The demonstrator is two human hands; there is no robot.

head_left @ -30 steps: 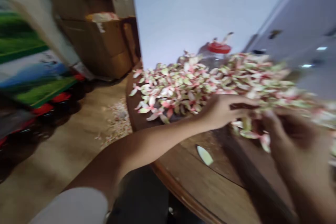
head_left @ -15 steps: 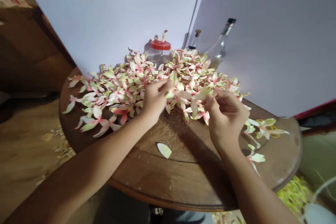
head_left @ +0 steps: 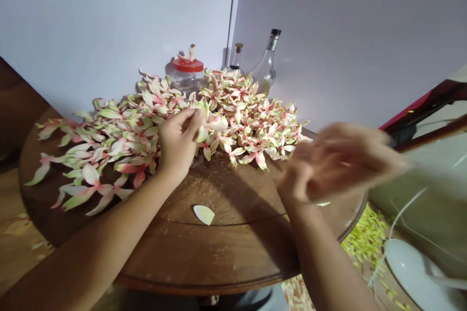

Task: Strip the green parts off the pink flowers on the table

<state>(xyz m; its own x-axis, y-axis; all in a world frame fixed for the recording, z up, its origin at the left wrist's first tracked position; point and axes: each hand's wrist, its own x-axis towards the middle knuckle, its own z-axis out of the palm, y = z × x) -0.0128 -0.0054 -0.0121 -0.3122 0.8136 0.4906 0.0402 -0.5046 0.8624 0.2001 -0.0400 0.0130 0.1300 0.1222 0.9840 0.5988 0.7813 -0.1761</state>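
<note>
My left hand (head_left: pixel 180 141) pinches a pale pink-and-green flower (head_left: pixel 213 124) in front of the heap, its fingers closed on the stem side. My right hand (head_left: pixel 339 163) is over the right part of the table, palm partly up and smeared by motion; whether it holds anything cannot be made out. A large heap of pink, white and green flowers (head_left: pixel 251 107) spreads over the back and left of the round wooden table (head_left: pixel 219 257). One loose pale petal (head_left: pixel 204 214) lies near the front, below my left hand.
Behind the heap stand a clear jar with a red lid (head_left: pixel 188 65), a small corked bottle (head_left: pixel 236 58) and a taller bottle (head_left: pixel 268 65). On the floor at right are yellow-green pieces (head_left: pixel 367 233) and a white round object (head_left: pixel 416 272) with a cord.
The view has turned to the right. My right hand has moved right, away from the flower in my left hand, and blurs with motion. My left hand still grips the flower.
</note>
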